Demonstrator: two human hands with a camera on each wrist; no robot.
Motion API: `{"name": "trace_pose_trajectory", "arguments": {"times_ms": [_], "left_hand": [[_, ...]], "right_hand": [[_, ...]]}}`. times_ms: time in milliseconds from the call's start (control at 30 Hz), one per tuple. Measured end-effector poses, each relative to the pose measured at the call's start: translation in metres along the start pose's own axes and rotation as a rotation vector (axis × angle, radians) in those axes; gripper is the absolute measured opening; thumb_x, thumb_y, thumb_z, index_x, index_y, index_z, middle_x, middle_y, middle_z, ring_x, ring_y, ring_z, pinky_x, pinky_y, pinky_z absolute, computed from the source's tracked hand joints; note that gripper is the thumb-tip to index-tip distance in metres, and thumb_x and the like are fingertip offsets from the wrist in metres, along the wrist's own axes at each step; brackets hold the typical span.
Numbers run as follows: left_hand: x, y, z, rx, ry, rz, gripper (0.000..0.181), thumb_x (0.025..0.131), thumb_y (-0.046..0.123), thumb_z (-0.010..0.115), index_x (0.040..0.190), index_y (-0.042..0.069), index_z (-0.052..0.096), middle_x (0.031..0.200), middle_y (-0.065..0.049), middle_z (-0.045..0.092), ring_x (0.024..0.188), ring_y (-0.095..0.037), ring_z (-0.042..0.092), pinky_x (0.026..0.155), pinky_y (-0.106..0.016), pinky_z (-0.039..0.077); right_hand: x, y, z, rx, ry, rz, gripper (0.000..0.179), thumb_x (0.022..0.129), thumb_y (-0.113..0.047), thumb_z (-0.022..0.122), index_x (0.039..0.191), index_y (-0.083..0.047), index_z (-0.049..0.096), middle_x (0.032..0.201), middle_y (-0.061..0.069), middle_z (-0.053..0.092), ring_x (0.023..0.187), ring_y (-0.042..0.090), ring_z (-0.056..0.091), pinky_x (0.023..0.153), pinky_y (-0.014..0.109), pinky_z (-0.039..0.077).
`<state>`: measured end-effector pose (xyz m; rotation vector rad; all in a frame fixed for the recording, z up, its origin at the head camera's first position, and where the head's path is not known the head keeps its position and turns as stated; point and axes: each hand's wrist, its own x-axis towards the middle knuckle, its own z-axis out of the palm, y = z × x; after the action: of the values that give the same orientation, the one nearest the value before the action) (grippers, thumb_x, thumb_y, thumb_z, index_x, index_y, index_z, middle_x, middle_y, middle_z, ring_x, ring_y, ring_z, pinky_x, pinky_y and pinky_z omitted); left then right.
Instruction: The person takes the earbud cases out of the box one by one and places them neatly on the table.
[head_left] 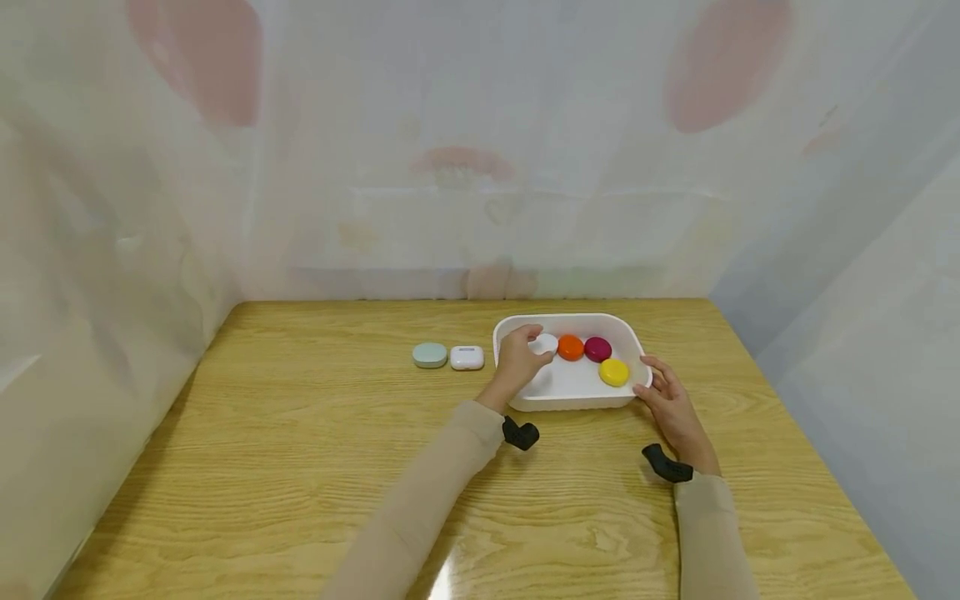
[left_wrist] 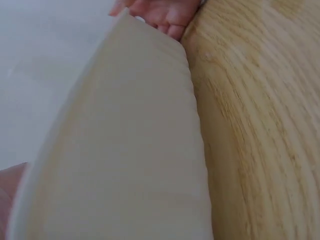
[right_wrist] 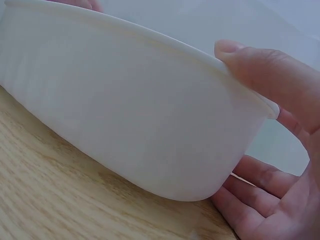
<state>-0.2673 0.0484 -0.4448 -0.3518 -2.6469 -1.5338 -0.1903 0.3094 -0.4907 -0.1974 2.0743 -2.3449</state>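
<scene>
Inside the left part of a white tray, my left hand pinches a round white disc-shaped case between thumb and fingers. My right hand grips the tray's right end. In the right wrist view its thumb lies over the rim, with the other fingers against the outer wall. An orange round case, a magenta one and a yellow one lie in the tray. The left wrist view mostly shows the tray's outer wall, which hides the white case.
Left of the tray, a pale green oval case and a small white earbud case sit side by side on the wooden table. A pale patterned curtain hangs behind the table and along its sides.
</scene>
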Motion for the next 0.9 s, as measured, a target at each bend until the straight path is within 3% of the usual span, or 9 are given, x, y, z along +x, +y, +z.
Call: {"name": "trace_pose_trajectory", "arguments": {"times_ms": [267,367,533,667,900], "left_hand": [[0.01,-0.003,0.01,0.101,0.014,-0.053,0.051,0.08,0.007,0.076,0.127,-0.003,0.06,0.128,-0.018,0.065,0.12,-0.028,0.061,0.104,-0.037,0.051],[0.012,-0.005,0.011,0.129,0.019,-0.064,0.052,0.079,0.008,0.078,0.126,-0.004,0.06,0.127,-0.018,0.065,0.12,-0.028,0.061,0.104,-0.037,0.051],[0.013,-0.007,0.012,0.203,0.015,-0.063,0.044,0.074,0.01,0.082,0.112,-0.004,0.065,0.112,-0.017,0.07,0.102,-0.024,0.064,0.094,-0.035,0.055],[0.014,-0.007,0.014,0.301,-0.02,-0.105,0.036,0.074,0.013,0.083,0.102,-0.001,0.065,0.099,-0.013,0.069,0.083,-0.019,0.056,0.083,-0.033,0.053],[0.015,-0.005,0.015,0.438,-0.079,-0.133,0.03,0.083,0.012,0.075,0.11,0.005,0.066,0.109,-0.009,0.071,0.097,-0.02,0.065,0.089,-0.032,0.055]], "right_hand": [[-0.002,0.004,-0.004,-0.05,-0.009,-0.016,0.048,0.097,-0.015,0.057,0.141,-0.017,0.039,0.126,-0.01,0.049,0.107,-0.005,0.058,0.087,0.007,0.051],[-0.002,0.006,-0.004,-0.015,-0.029,-0.058,0.048,0.096,-0.015,0.059,0.14,-0.017,0.041,0.127,-0.008,0.051,0.107,-0.002,0.059,0.087,0.009,0.052],[-0.002,0.005,-0.003,-0.016,-0.032,-0.067,0.046,0.095,-0.017,0.06,0.138,-0.021,0.043,0.125,-0.008,0.053,0.105,-0.002,0.06,0.086,0.008,0.052],[-0.001,0.002,-0.001,-0.043,-0.015,-0.023,0.047,0.096,-0.015,0.058,0.139,-0.017,0.04,0.123,-0.008,0.052,0.104,-0.003,0.059,0.086,0.008,0.052],[0.0,-0.001,0.0,-0.036,-0.011,-0.009,0.045,0.097,-0.009,0.054,0.139,-0.014,0.038,0.124,-0.008,0.051,0.106,-0.004,0.059,0.086,0.008,0.052]]}}
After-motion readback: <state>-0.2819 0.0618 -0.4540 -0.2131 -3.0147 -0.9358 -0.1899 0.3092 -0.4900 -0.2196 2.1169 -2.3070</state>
